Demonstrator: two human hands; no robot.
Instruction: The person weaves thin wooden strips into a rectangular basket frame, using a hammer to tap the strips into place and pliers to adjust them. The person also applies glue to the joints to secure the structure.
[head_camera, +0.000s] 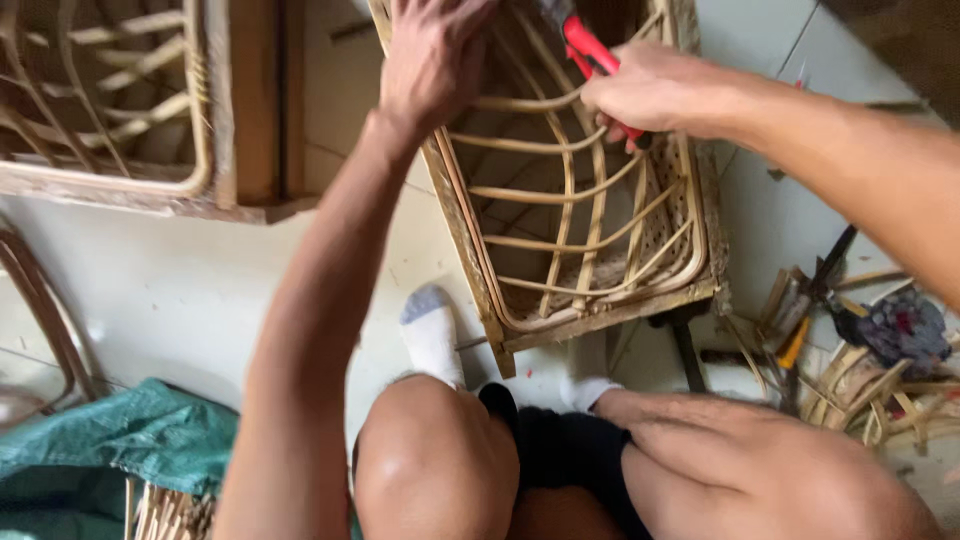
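Observation:
A rattan frame panel (590, 250) with curved cane ribs stands tilted on the floor in front of my knees. My left hand (432, 60) grips the panel's upper left edge and a cane near the top. My right hand (650, 92) holds a red-handled cutting tool (590, 50) against the canes at the upper right of the panel. The tool's jaws are out of view at the top edge. My feet in white socks (432, 335) rest at the panel's lower edge.
A second rattan panel in a wooden frame (120, 110) lies at the upper left. A green sack (130, 440) is at the lower left. Cane offcuts and hand tools (850, 370) lie in a pile at the right on the tiled floor.

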